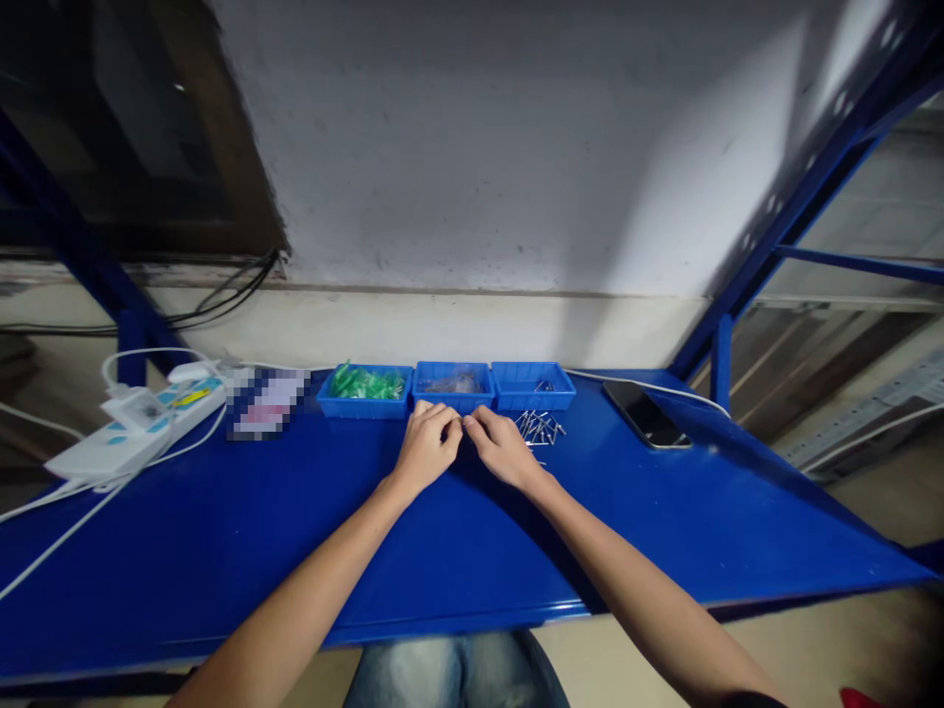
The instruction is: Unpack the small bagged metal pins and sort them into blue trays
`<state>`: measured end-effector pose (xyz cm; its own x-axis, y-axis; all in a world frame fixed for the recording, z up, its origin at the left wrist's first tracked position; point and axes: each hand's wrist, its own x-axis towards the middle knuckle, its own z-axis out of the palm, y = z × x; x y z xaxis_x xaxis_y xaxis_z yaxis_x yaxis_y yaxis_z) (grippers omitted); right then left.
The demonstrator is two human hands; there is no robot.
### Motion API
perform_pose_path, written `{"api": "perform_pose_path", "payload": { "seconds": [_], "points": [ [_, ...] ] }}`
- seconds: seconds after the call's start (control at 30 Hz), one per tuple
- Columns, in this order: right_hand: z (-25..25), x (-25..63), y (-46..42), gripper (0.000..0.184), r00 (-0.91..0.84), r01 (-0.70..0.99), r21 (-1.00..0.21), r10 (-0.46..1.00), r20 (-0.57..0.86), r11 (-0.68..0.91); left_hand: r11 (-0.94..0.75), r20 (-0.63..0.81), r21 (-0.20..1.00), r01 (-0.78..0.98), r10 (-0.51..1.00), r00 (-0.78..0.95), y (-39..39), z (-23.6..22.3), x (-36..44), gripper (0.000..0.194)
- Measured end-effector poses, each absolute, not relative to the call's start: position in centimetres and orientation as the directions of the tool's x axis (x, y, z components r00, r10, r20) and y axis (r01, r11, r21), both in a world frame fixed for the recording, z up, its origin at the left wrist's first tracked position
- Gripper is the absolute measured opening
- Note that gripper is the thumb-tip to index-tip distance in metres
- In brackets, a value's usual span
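My left hand [429, 444] and my right hand [498, 444] meet just in front of the middle blue bin [453, 401]. Their fingers are closed in a pinch, fingertips almost touching; anything between them is too small or hidden to make out. Small clear pieces lie in that middle bin. Green plastic pieces [365, 382] fill the left blue bin [361, 407]. A few thin metal pieces sit in the right blue bin [532, 399]. Beside my right hand, several slim silvery metal pieces [542, 427] are spread in a loose pile on the blue table [442, 570].
On the left lies a white power strip [140, 438] with plugs and trailing white cables. A blurred-out item [266, 403] rests between it and the bins. A dark phone [649, 415] lies at the right. Blue frame posts and a pale wall stand behind.
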<state>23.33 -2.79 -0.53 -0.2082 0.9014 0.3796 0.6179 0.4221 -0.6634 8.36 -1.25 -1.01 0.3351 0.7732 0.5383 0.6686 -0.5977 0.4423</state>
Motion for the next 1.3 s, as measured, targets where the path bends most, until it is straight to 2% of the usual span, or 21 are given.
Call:
{"api": "perform_pose_path", "payload": {
  "seconds": [0.13,0.27,0.5,0.6,0.73,0.87,0.93,1.0,1.03,1.1,1.2,1.23,1.3],
  "points": [
    [-0.7,23.7,-2.4,0.033,-0.172,0.587,-0.723,0.929,0.327,0.363,-0.614,0.571,0.446,0.652,0.756,0.321,-1.6,-0.9,8.5,0.022],
    [-1.0,24.0,-2.0,0.024,-0.183,0.538,-0.75,0.921,0.343,0.386,-0.611,0.553,0.51,0.605,0.772,0.314,-1.5,-0.8,8.4,0.022],
    [-0.6,24.0,-2.6,0.012,-0.228,0.535,-0.68,0.861,0.455,0.501,-0.474,0.373,0.697,0.538,0.881,0.292,-0.5,-1.3,7.9,0.037],
    [-0.5,24.2,-2.4,0.017,-0.19,0.568,-0.685,0.882,0.431,0.457,-0.492,0.387,0.736,0.466,0.869,0.306,-0.3,-1.5,8.0,0.031],
    [-0.4,24.5,-2.1,0.035,-0.155,0.597,-0.697,0.91,0.385,0.397,-0.514,0.43,0.771,0.375,0.856,0.288,-0.5,-1.5,8.0,0.021],
    [0.1,24.7,-2.2,0.032,-0.225,0.598,-0.65,0.877,0.424,0.468,-0.499,0.412,0.787,0.363,0.863,0.291,-0.5,-1.4,8.1,0.018],
    [0.8,25.3,-2.3,0.025,-0.233,0.611,-0.58,0.822,0.519,0.539,-0.48,0.396,0.768,0.423,0.876,0.276,-0.5,-1.5,8.3,0.02],
    [1.7,26.4,-2.0,0.021,-0.16,0.653,-0.507,0.757,0.634,0.563,-0.458,0.393,0.686,0.566,0.887,0.241,-0.6,-1.8,8.7,0.022],
    [2.1,27.1,-1.8,0.021,-0.086,0.695,-0.484,0.73,0.678,0.531,-0.434,0.392,0.62,0.653,0.893,0.222,-0.6,-1.9,9.0,0.024],
    [2.5,28.7,-1.0,0.022,0.096,0.799,-0.477,0.705,0.702,0.367,-0.375,0.369,0.474,0.797,0.906,0.207,-0.8,-2.1,9.6,0.028],
    [1.9,30.4,0.1,0.029,0.253,0.883,-0.465,0.775,0.578,0.059,-0.334,0.298,0.349,0.876,0.925,0.234,-1.0,-2.5,10.0,0.035],
    [1.5,30.6,0.3,0.029,0.254,0.892,-0.452,0.818,0.516,0.008,-0.336,0.28,0.348,0.876,0.928,0.245,-1.0,-2.6,10.0,0.033],
    [0.6,30.2,0.2,0.025,0.193,0.896,-0.444,0.893,0.407,0.009,-0.336,0.262,0.398,0.854,0.934,0.245,-0.9,-2.8,9.7,0.024]
  ]
}}
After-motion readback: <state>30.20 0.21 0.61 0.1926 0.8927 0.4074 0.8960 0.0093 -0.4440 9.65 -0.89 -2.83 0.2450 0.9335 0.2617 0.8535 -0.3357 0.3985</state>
